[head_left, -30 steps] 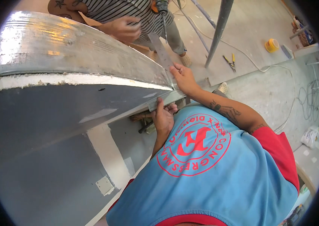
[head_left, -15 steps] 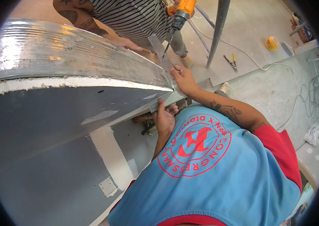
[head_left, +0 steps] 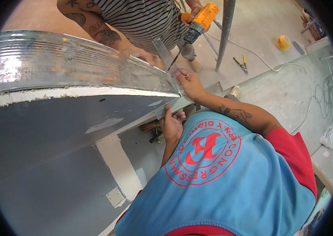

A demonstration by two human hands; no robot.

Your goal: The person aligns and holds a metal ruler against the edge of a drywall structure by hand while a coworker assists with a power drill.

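Left hand [head_left: 171,128]: same spot as 1.0 s ago; half-curled, thumb up against pale metal piece [head_left: 181,102]. Can't tell if fingers grip it.
Right hand [head_left: 192,85]: also unmoved; pinched on lower end of metal strip [head_left: 161,48], just above and right of left hand.
Curved panel [head_left: 72,65]: left of right hand; shiny ribbed top, ragged white edge, dark grey side.
Co-worker's free hand [head_left: 138,54]: up-left of right hand. Was raised 1.0 s ago, now down at panel's far edge.
Strip pose: slants up-left out of right hand, as before.
Drill [head_left: 201,25]: biggest change. Mostly chuck and bit [head_left: 179,57] showed 1.0 s ago; now orange body in view above right hand, held in co-worker's other hand [head_left: 193,8]. Tip down by strip, just up-left of right fingertips; contact can't tell.
Pliers [head_left: 242,65]: up-right of right hand, unchanged.
Yellow tub [head_left: 283,42]: beyond pliers, unchanged.
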